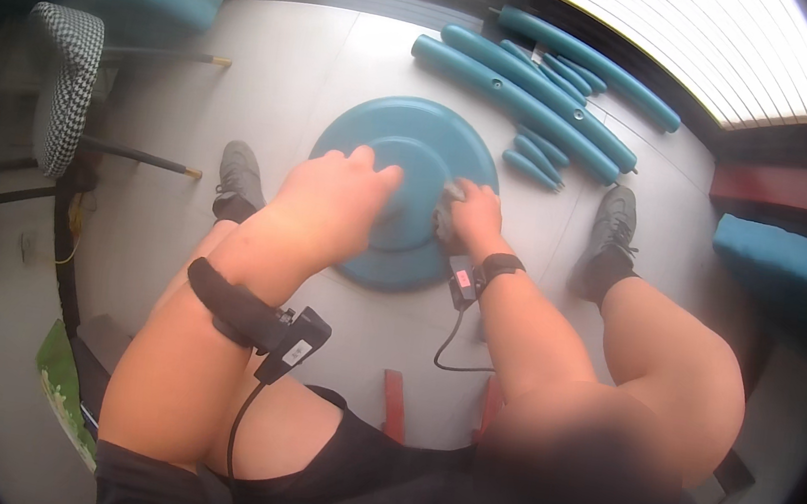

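Note:
A round teal disc [430,136] with raised rings, like a stool or table base, lies on the floor between my feet. Over its left part is my left hand [330,198], slightly blurred, its fingers bent down so that their tips are hidden; whether it grips anything does not show. At the right side of the disc my right hand [478,221] is closed round a crumpled grey piece that looks like a cloth [445,215], pressed near the rim. Both forearms carry black straps with small cabled boxes.
Long teal rods [528,101] and several short teal pieces [536,158] lie on the pale floor at the far right. A checked padded chair [71,90] with dark legs stands left. My grey shoes [241,177] flank the disc. A teal cushion [774,267] is at right.

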`<state>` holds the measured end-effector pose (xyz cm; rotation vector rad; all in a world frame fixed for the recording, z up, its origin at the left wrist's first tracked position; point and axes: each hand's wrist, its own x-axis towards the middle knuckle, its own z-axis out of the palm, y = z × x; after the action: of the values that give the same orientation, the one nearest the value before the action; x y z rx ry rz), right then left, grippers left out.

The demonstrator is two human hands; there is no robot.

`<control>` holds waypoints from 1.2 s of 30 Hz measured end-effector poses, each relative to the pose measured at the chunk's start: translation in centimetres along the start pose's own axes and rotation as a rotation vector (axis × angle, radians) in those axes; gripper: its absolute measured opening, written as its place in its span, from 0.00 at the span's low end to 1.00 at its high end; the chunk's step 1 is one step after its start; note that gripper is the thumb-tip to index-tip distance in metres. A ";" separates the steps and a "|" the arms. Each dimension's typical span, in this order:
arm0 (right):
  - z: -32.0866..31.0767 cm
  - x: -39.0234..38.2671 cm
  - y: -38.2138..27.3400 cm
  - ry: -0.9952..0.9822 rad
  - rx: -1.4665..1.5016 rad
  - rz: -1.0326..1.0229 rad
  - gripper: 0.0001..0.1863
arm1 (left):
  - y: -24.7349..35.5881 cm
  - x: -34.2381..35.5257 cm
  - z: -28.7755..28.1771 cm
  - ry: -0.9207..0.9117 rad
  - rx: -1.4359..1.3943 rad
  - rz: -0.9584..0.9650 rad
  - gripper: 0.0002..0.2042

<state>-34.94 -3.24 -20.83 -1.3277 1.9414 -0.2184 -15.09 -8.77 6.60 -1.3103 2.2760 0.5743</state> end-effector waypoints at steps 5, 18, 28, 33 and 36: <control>3.8 -4.3 -2.4 0.005 -0.146 0.091 0.32 | -0.9 0.4 -0.9 -0.086 -0.014 0.060 0.21; 1.7 0.3 -0.4 0.090 0.169 -0.041 0.21 | -1.0 -0.3 -0.5 -0.006 -0.100 0.051 0.25; 2.4 -3.2 0.5 0.048 0.148 -0.107 0.25 | -0.9 -0.4 -0.7 -0.042 -0.084 0.041 0.25; 3.2 -2.6 0.6 0.113 0.142 -0.067 0.27 | -0.8 -0.2 -0.9 -0.020 -0.103 0.050 0.25; 2.9 -2.8 0.7 0.062 0.112 -0.085 0.28 | -1.0 -0.3 -0.7 -0.018 -0.125 0.050 0.25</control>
<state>-33.04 0.19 -21.82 -1.3448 1.8960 -0.4081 -14.18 -9.42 7.27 -1.3034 2.2955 0.7540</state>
